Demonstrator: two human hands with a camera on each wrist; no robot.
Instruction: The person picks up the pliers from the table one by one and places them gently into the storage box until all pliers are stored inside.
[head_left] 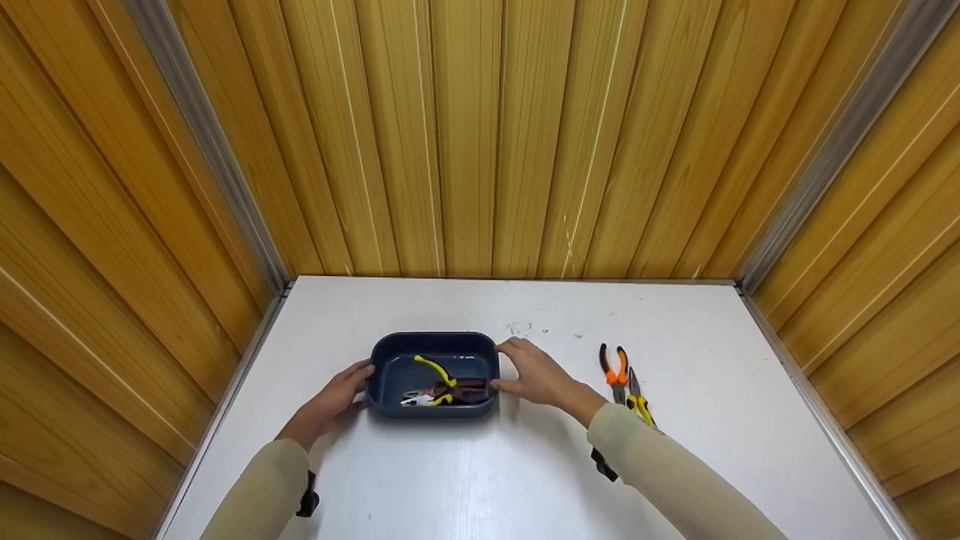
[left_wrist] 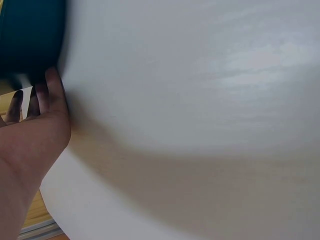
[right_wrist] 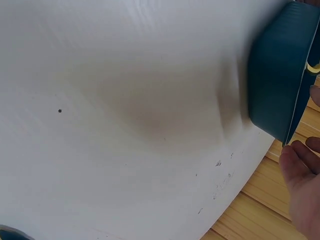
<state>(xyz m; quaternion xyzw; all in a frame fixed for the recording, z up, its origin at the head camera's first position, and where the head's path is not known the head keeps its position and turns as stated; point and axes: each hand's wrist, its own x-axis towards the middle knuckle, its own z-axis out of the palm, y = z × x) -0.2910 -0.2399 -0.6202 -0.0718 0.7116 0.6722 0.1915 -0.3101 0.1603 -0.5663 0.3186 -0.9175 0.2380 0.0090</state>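
Observation:
A dark blue rectangular box (head_left: 435, 412) with rounded corners stands on the white table, its side filling a corner of each wrist view. Inside it lie pliers with yellow handles (head_left: 433, 366), overlapping other dark and metal tools. My left hand (head_left: 337, 394) holds the box's left end, fingertips at the rim. At the opposite end my right hand (head_left: 536, 373) grips the rim, thumb toward the front corner and fingers toward the back one. In the right wrist view, that hand's fingers (right_wrist: 295, 162) meet the rim of the box.
Right of the box lie orange-and-black pliers (head_left: 619, 367) and long-nosed pliers with yellow handles (head_left: 637, 401), the latter partly behind the right sleeve. Wood-patterned panels (head_left: 465, 135) wall the table (head_left: 450, 480) at the back and both sides. Dark marks dot the tabletop.

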